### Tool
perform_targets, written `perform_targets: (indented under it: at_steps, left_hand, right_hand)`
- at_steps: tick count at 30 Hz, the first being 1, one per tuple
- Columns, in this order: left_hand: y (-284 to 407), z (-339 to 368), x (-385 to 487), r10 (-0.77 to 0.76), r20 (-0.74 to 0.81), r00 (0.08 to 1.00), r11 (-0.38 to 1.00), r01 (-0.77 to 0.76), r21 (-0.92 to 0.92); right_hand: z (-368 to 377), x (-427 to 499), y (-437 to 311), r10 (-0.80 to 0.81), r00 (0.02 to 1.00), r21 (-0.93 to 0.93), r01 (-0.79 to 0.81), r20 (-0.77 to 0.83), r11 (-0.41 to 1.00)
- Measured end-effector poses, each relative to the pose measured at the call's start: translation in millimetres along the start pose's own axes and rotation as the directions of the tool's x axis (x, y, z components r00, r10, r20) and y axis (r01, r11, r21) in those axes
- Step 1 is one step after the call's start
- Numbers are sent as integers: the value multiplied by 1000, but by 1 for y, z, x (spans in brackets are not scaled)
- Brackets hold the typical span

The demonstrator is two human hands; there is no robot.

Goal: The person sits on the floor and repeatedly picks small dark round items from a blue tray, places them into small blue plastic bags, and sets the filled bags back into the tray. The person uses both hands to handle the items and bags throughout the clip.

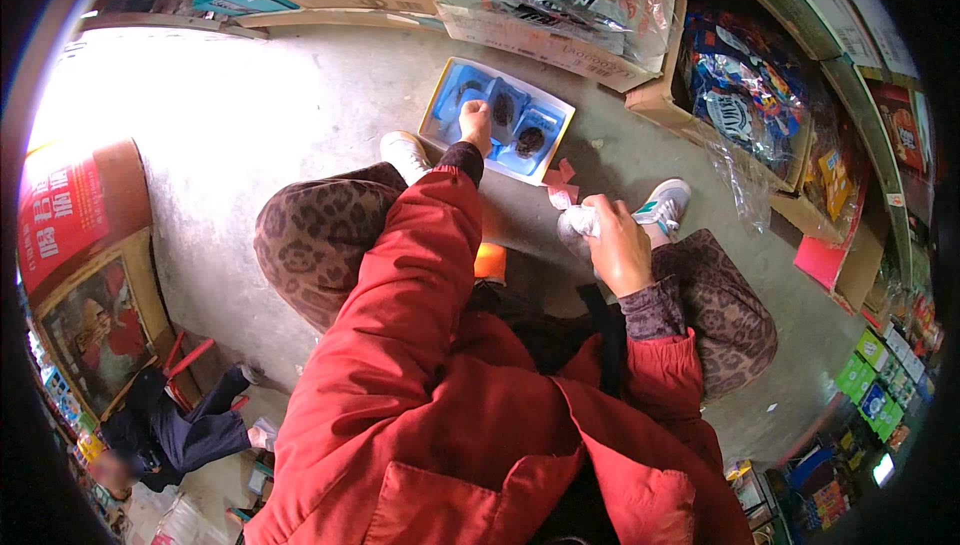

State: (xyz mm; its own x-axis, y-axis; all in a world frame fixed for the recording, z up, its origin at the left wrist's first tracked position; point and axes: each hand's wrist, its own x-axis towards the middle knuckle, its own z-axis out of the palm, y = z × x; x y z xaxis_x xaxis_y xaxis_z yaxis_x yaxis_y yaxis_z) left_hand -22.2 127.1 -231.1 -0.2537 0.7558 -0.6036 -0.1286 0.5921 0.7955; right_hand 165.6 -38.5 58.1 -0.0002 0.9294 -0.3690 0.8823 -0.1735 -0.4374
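A shallow cardboard box (556, 153) with blue plastic packs (541, 123) lies on the concrete floor between my feet. The packs hold dark round items of a kind I cannot make out. My left hand (475, 125) reaches over the middle of the box, its fingers curled down at the packs; whether it grips one is hidden. Pink paper pieces (561, 183) lie at the box's near right corner. To the right of the box, my right hand (621, 245) is closed on a crumpled whitish bundle (581, 221), above the floor beside my right shoe (664, 204).
Open cartons (547, 46) of packaged goods stand along the far side, and another carton (750, 162) to the right. A red-labelled carton (82, 207) stands at the left. At the lower left a person in dark clothes (187, 425) sits near a red stool (191, 357).
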Motion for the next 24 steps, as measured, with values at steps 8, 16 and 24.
perform_targets:
  at_steps: [8, 16, 24]
  left_hand:
    - [3, 3, -11, 250, -84, 964, 889, -195, 414]
    - [14, 8, -29, 278, -126, 952, 802, -158, 576]
    - [0, -3, -21, 262, -69, 963, 896, -216, 389]
  right_hand:
    - [-1, 2, -4, 60, 998, 43, -62, 35, 997]
    - [0, 3, -8, 71, 996, 48, -73, 45, 996]
    - [6, 2, -3, 2, 999, -5, -1, 41, 1000]
